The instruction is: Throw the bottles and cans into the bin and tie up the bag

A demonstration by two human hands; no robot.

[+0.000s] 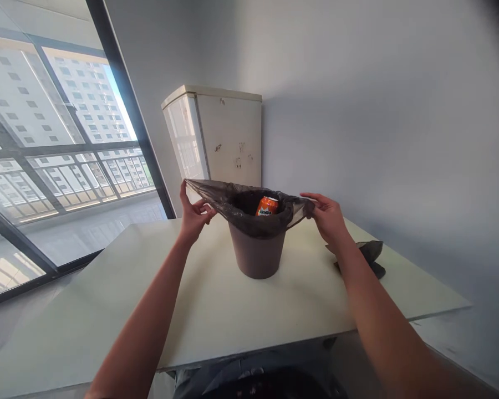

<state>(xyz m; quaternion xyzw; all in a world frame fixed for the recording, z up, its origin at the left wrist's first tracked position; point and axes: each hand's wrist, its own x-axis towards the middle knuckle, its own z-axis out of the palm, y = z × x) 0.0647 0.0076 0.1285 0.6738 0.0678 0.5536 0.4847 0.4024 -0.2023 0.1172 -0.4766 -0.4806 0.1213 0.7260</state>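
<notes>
A brown trash can [258, 256] stands upright on the table, lined with a black trash bag [253, 224] whose edge folds over the rim. My left hand [193, 216] grips the bag's edge and stretches it out to the left, well past the rim. On the other side my right hand [326, 213] pinches the bag's edge between thumb and fingers, pulled to the right. An orange soda can [268, 206] shows inside the bag's mouth, its lower part hidden by the bag.
The pale table [216, 316] carries a crumpled black plastic bag [372, 252] at the right, partly behind my right forearm. A white fridge [233, 138] stands beyond the table against the grey wall. Large glass doors [66, 144] are at the left.
</notes>
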